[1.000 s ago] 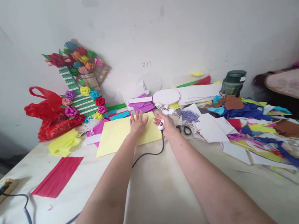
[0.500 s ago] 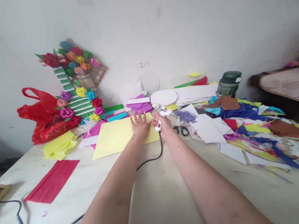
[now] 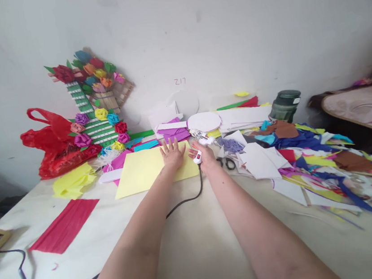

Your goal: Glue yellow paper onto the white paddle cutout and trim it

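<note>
My left hand (image 3: 173, 155) lies flat with fingers spread on a pale yellow sheet of paper (image 3: 142, 171). Just to its right, my right hand (image 3: 206, 155) is closed round a white hot glue gun (image 3: 198, 158) with a red switch. A black cord (image 3: 193, 198) runs from the glue gun's handle down and left under my left forearm. Part of the glue gun is covered by my fingers. Scissors with black handles (image 3: 229, 163) lie beside my right wrist.
Paper scraps (image 3: 317, 159) and white card pieces (image 3: 261, 159) spread over the right side. A dark green bottle (image 3: 285, 107) stands behind them. Flower decorations (image 3: 103, 131) and a red plastic bag (image 3: 60, 148) stand back left. Red crepe paper (image 3: 66, 226) lies front left.
My left hand has shifted slightly to the left on the yellow sheet. My right hand still grips the glue gun in nearly the same place.
</note>
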Tool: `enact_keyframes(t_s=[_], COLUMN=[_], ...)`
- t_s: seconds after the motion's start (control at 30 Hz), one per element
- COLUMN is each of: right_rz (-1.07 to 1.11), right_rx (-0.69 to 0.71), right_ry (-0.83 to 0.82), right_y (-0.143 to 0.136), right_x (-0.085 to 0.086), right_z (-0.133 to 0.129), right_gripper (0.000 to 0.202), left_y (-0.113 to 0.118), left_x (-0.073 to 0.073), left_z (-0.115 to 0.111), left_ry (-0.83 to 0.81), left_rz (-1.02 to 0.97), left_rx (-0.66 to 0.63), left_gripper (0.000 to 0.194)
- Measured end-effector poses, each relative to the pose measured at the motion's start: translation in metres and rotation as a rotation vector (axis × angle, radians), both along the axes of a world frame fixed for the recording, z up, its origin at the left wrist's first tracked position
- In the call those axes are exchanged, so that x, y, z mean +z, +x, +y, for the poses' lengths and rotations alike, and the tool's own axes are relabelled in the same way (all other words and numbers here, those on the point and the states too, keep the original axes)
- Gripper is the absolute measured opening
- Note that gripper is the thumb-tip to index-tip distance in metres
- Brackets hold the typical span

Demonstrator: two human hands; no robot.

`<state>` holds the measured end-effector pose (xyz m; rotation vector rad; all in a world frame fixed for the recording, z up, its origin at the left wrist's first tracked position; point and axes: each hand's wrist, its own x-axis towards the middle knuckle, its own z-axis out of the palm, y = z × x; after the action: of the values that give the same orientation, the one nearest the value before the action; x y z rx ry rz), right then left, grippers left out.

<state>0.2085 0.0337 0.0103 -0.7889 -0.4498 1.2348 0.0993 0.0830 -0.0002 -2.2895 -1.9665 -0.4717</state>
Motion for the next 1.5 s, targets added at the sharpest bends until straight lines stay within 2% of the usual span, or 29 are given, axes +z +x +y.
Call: enact_keyframes(t_s=[0.1, 0.2, 0.37, 0.5, 0.63, 0.8, 1.0, 1.17, 1.37, 1.5], right_rz=[-0.007, -0.010, -0.059, -0.095, -0.097, -0.084, -0.099, -0.086, -0.071, -0.052], right_rx=[0.017, 0.039, 0.056, 0.080, 0.103, 0.157, 0.159, 0.157, 0.134, 0.114], right_ry=[-0.010, -0.015, -0.017, -0.027, -0.032, -0.060, -0.044, -0.022, -0.016, -0.003], right_y=[0.001, 0.002, 0.002, 0.000, -0.001, -0.007, -0.012, -0.013, -0.012, -0.012], right_x=[0.001, 0.003, 0.007, 0.010, 0.012, 0.013, 0.011, 0.012, 0.010, 0.008], right_z=[-0.001, -0.003, -0.004, -0.005, -0.007, -0.010, -0.010, -0.011, -0.009, -0.009], right_gripper=[0.029, 0.029, 0.031, 0.030, 0.030, 0.027, 0.029, 0.027, 0.028, 0.029], left_y=[-0.017, -0.033, -0.037, -0.038, -0.053, -0.069, -0.064, -0.054, -0.037, -0.035], left_x=[0.003, -0.003, -0.013, -0.008, -0.001, -0.005, -0.006, -0.001, -0.007, -0.005], left_z=[-0.005, -0.010, -0.013, -0.009, -0.005, -0.014, -0.020, -0.022, -0.022, -0.024], left_ry=[0.041, 0.041, 0.062, 0.039, -0.048, 0.061, 0.116, 0.056, -0.089, -0.059], left_rz=[0.028, 0.087, 0.114, 0.070, -0.066, 0.119, 0.230, 0.143, 0.143, 0.186], left_rx=[-0.003, -0.020, -0.049, -0.074, 0.026, -0.049, -0.104, -0.068, -0.113, -0.128], left_gripper=[0.067, 0.067, 0.066, 0.065, 0.062, 0.065, 0.064, 0.066, 0.069, 0.069])
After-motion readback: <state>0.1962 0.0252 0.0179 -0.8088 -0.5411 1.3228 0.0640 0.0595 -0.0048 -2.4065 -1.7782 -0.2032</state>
